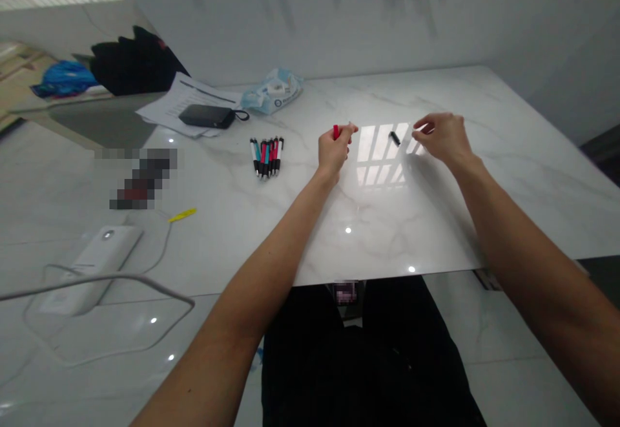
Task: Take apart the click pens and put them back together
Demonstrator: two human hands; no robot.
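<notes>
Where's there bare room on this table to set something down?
Bare marble lies between your forearms up to the near edge, and right of your right hand. Crowded back left: papers, a black power bank, a plastic packet, pens.

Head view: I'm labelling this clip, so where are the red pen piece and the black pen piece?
Small red plastic pen piece (336, 132): head view, its exposed end above the left hand (333, 154).
Small black cylindrical pen piece (395, 138): head view, its middle.

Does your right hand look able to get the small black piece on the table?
Probably yes: the right hand hovers close beside the small black piece, and nothing stands between them on the white marble table.
</notes>
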